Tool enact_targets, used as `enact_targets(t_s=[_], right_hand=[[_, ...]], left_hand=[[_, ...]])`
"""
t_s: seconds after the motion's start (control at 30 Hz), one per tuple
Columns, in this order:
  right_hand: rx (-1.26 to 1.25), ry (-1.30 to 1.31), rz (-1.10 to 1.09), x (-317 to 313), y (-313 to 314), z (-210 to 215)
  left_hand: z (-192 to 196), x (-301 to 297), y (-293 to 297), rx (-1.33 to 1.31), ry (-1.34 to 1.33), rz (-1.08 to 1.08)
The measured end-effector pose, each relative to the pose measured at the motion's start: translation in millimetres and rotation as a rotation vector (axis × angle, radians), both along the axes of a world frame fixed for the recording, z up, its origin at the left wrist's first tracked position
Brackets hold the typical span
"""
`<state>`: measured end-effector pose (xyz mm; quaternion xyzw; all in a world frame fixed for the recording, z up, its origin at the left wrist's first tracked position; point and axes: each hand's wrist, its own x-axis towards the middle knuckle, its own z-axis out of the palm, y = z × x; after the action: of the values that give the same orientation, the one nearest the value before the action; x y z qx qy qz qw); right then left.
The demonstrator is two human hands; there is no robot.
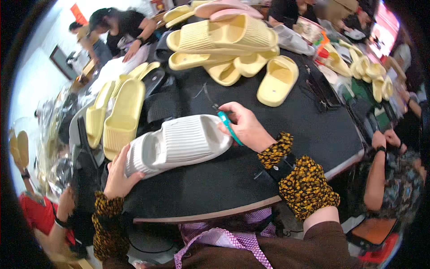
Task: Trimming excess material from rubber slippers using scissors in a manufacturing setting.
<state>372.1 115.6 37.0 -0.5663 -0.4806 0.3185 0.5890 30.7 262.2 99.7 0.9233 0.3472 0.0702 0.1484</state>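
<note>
A pale grey ribbed slide slipper (186, 139) lies slantwise across the black table in front of me. My left hand (120, 177) grips its left end, thumb on the near side and fingers along the far side. At the slipper's right end, my right hand (245, 126) is closed around a slim teal tool (230, 128), whose tip I cannot make out. The tool is held right beside the slipper's rim. Just beyond my left hand rests a yellow slipper (124, 114), with another yellow slipper (98, 117) to its left.
Yellow slippers (224, 38) are heaped at the table's far side, with pink slippers (226, 9) on top. One yellow slipper (277, 80) lies apart on the black tabletop (309, 134). Clear plastic bags (56, 130) crowd the left. Other people work around the table.
</note>
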Motion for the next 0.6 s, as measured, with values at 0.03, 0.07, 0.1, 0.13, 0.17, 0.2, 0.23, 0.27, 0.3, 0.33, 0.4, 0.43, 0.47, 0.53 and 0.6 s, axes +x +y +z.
enact_targets(t_s=[0.03, 0.07, 0.1, 0.13, 0.17, 0.2, 0.23, 0.27, 0.3, 0.33, 0.4, 0.43, 0.47, 0.53, 0.6], right_hand=[[0.081, -0.033, 0.01, 1.5, 2.1, -4.2], [-0.058, 0.091, 0.038, -3.3, -8.3, 21.2], [-0.049, 0.109, 0.029, -3.2, -8.3, 23.2], [-0.029, 0.15, 0.025, -0.8, -9.6, 26.2], [-0.01, 0.191, 0.024, 2.5, -10.9, 28.3], [-0.007, 0.235, 0.007, 8.8, -13.4, 27.5], [-0.006, 0.279, -0.009, 15.2, -14.6, 24.2], [0.052, 0.326, -0.032, 18.1, -13.9, 24.7], [0.019, 0.399, -0.052, 21.3, -18.0, 26.1], [0.058, 0.425, -0.084, 23.8, -16.6, 21.8], [0.094, 0.454, -0.126, 29.9, -13.7, 11.3], [0.1, 0.339, -0.22, 29.9, -10.8, 14.1], [0.103, 0.223, -0.315, 31.0, -8.8, 16.5], [0.151, 0.054, -0.47, 36.1, -5.7, 21.6], [0.232, -0.129, -0.655, 36.4, -1.9, 26.1]], left_hand=[[3.6, -1.0, -1.7, -0.005, 0.03, -0.009], [1.3, -2.7, 0.3, -0.017, 0.026, -0.029], [-1.8, -4.1, 1.9, -0.03, 0.023, -0.047], [-1.6, -2.3, -1.8, 0.007, 0.062, -0.066], [0.3, 1.3, -5.5, 0.017, 0.068, -0.083], [2.2, 8.3, -12.4, 0.039, 0.09, -0.114], [3.0, 14.7, -16.9, 0.061, 0.112, -0.142], [1.6, 21.2, -17.2, 0.107, 0.101, -0.194], [-1.2, 26.1, -15.9, 0.108, 0.103, -0.204], [-4.2, 31.5, -13.6, 0.093, 0.062, -0.206], [-13.6, 43.3, -7.3, 0.072, 0.025, -0.216], [-13.9, 44.2, -3.0, 0.083, -0.031, -0.206], [-13.4, 46.8, 0.4, 0.091, -0.087, -0.195], [-12.8, 54.4, 5.8, -0.052, -0.22, -0.073], [-4.1, 67.6, 7.9, -0.075, -0.189, -0.054]])
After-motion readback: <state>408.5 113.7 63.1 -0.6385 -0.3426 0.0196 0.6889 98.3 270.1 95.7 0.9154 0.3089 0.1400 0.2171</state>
